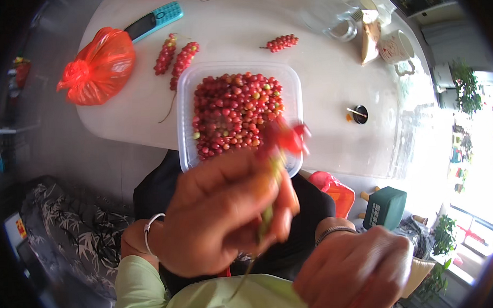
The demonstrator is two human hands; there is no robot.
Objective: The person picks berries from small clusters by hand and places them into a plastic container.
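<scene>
My left hand (228, 211) grips a long green stem (266, 224) close to my chest. Red berries at its tip (288, 138) are blurred by motion. Behind and below it, a clear plastic tub (295, 95) reaches over the table's near edge. Loose red berries (236, 107), schisandra by the look, fill much of the tub, with a few green ones among them. My right hand (356, 268) is at the lower right with its back to the camera and fingers curled. Its fingertips are hidden, so I cannot tell whether it holds anything.
On the white table (234, 32) lie berry clusters (183, 60), another cluster (282, 43), a tied red plastic bag (101, 67) and a turquoise keypad phone (156, 20). At right stand a mug (395, 47), a glass jar (342, 28) and a small black dish (360, 114). A green stool (385, 208) is beyond my knee.
</scene>
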